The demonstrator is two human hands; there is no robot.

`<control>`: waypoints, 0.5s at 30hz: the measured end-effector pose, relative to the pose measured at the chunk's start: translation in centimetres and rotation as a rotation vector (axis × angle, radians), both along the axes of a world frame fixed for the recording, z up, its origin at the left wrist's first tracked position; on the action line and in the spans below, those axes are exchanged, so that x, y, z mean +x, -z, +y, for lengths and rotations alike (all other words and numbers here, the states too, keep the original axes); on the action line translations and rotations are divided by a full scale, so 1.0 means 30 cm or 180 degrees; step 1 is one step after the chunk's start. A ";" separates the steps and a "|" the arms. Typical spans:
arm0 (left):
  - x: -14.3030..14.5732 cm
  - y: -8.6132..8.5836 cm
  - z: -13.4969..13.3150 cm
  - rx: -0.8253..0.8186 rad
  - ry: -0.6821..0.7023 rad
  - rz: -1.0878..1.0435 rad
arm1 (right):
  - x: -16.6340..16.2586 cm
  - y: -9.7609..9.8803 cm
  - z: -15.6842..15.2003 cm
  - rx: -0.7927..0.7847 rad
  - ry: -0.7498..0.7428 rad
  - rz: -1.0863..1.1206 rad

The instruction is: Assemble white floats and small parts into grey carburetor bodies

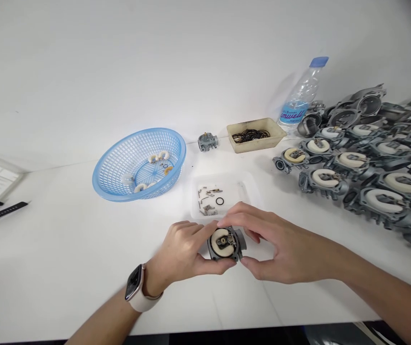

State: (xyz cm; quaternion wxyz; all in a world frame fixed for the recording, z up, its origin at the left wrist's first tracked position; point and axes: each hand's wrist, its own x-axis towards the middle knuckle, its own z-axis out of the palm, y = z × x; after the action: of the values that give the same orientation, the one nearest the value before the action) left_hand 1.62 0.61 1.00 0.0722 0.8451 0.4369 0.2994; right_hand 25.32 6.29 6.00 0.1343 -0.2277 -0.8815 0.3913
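Above the front part of the table, a carburetor (241,239) is held with its open float side facing up. A white C-shaped float (220,246) lies in it, and a black ring runs around the edge. My left hand (182,251) grips the carburetor from the left, thumb along the near side. From the right, my right hand (284,247) has thumb and fingers curved around it, with fingertips at its far and near edges. Just behind is a translucent shallow tray (250,191) with small metal pins, brass-coloured pieces and a black O-ring (219,201).
A blue plastic basket (100,184) with several floats stands at left. Behind are another carburetor (207,141), a cream box (259,144) of black rings and a water bottle (295,108). Many carburetors (385,201) crowd the right. A black strap (4,214) lies far left.
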 end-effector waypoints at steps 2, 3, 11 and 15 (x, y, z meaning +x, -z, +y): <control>0.001 0.000 -0.001 0.0019 -0.0004 0.0010 | -0.007 0.018 -0.001 0.0211 0.0151 0.0002; 0.002 0.000 -0.002 0.0027 -0.0011 0.0019 | -0.010 0.025 -0.002 0.0295 0.0247 0.0005; 0.001 -0.001 -0.001 0.0032 0.0005 0.0057 | 0.005 -0.001 0.006 -0.0414 0.0202 0.0058; -0.002 0.001 0.001 0.0004 0.0015 0.0017 | 0.007 -0.015 0.004 -0.0484 0.0272 0.0073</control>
State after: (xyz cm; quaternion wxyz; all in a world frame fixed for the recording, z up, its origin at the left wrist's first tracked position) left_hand 1.56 0.65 0.97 0.0712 0.8470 0.4349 0.2973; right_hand 25.54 6.41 6.43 0.1434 -0.2701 -0.8371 0.4536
